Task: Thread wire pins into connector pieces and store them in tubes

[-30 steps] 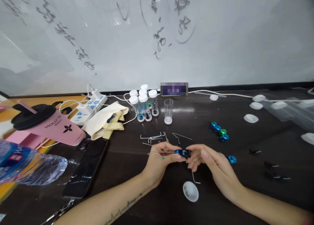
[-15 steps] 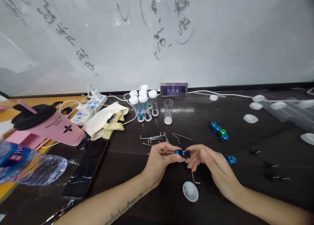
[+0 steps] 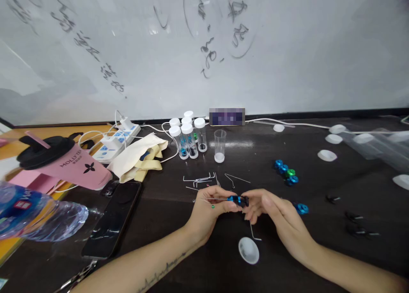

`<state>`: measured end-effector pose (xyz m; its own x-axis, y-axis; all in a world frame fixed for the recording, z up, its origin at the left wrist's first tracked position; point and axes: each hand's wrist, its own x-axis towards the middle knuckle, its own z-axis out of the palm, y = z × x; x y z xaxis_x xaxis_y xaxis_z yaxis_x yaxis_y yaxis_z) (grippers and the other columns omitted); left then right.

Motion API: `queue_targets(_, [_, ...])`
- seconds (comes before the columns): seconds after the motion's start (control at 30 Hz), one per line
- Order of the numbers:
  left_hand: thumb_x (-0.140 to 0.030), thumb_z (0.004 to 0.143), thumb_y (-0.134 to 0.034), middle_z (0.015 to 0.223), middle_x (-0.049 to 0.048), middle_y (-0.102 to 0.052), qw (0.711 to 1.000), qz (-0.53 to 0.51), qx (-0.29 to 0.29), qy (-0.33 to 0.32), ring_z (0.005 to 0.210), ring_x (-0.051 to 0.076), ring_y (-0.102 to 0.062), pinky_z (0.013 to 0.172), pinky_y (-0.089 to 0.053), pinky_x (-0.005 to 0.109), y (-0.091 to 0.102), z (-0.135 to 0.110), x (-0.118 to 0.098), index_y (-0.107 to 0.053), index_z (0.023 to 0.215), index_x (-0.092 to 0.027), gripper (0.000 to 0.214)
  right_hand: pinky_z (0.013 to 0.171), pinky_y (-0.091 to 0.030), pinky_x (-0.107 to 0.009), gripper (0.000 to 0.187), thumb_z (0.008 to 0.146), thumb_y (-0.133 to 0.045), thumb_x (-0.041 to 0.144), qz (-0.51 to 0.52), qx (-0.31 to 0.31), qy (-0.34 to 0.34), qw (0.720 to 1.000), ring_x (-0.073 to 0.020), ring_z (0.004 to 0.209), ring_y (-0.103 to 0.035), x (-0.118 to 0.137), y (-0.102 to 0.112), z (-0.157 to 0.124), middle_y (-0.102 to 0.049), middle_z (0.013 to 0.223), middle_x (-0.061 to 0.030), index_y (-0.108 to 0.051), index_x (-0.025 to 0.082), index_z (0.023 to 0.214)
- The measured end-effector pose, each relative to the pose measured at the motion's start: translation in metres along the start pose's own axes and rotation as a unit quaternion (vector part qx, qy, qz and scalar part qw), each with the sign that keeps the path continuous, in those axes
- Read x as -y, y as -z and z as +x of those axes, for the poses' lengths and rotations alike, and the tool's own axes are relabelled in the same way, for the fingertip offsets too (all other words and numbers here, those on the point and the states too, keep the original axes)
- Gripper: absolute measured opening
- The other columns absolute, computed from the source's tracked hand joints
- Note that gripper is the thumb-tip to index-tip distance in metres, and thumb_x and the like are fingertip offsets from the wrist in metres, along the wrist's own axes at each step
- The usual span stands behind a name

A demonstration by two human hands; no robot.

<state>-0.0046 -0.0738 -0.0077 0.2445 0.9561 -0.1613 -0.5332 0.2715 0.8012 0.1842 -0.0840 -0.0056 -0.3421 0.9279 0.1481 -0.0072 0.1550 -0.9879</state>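
Note:
My left hand (image 3: 209, 212) pinches a thin metal rod (image 3: 213, 199) that carries small blue and black pieces (image 3: 238, 199) near its right end. My right hand (image 3: 273, 214) meets it there, fingers closed on the black end piece. Both hands hover just above the dark table (image 3: 179, 225). A white cap (image 3: 248, 250) lies below the hands, with a bent metal pin (image 3: 254, 233) beside it. Several loose bent pins (image 3: 204, 180) lie just beyond my hands. A cluster of blue and green nuts (image 3: 286, 173) sits to the right, and one blue nut (image 3: 301, 208) lies next to my right hand.
Capped vials (image 3: 188, 137) and an open clear vial (image 3: 220, 145) stand at the back centre. A phone (image 3: 111, 218), pink cup (image 3: 68, 165), water bottle (image 3: 35, 216), cloth bag (image 3: 139, 156) and power strip (image 3: 116, 142) crowd the left. White caps (image 3: 327, 155) and black clips (image 3: 354, 225) lie on the right.

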Motion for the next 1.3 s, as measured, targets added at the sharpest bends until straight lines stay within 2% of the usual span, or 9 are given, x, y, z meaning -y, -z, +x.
queue_targets(1.0, [-0.01, 0.06, -0.084, 0.069, 0.0037, -0.076, 1.0, 0.005, -0.005, 0.002, 0.063, 0.012, -0.069, 0.069, -0.051, 0.023, 0.0004, -0.0002, 0.001, -0.073, 0.075, -0.013, 0.019, 0.064, -0.057, -0.027, 0.034, 0.103, -0.035, 0.035, -0.005, 0.0, 0.008, 1.0, -0.0149, 0.069, -0.069, -0.0028, 0.0005, 0.0005, -0.072, 0.082, -0.0052, -0.063, 0.02, 0.116])
queue_targets(1.13, [-0.01, 0.06, -0.084, 0.07, 0.0039, -0.076, 1.0, 0.011, -0.007, -0.002, 0.064, 0.012, -0.069, 0.069, -0.051, 0.023, 0.0004, -0.0002, 0.0002, -0.073, 0.075, -0.013, 0.018, 0.064, -0.057, -0.026, 0.036, 0.103, -0.035, 0.037, -0.002, -0.006, 0.006, 1.0, -0.0144, 0.069, -0.069, -0.0019, 0.0002, 0.0003, -0.072, 0.084, -0.0048, -0.06, 0.021, 0.123])
queue_targets(1.3, [-0.011, 0.06, -0.085, 0.071, 0.0041, -0.076, 1.0, 0.005, -0.002, -0.002, 0.065, 0.012, -0.069, 0.07, -0.051, 0.023, 0.0007, -0.0006, 0.0007, -0.073, 0.075, -0.013, 0.019, 0.065, -0.057, -0.026, 0.036, 0.103, -0.035, 0.037, -0.011, 0.004, 0.007, 1.0, -0.0145, 0.07, -0.068, -0.0017, 0.0006, -0.0009, -0.072, 0.083, -0.0049, -0.064, 0.02, 0.119])
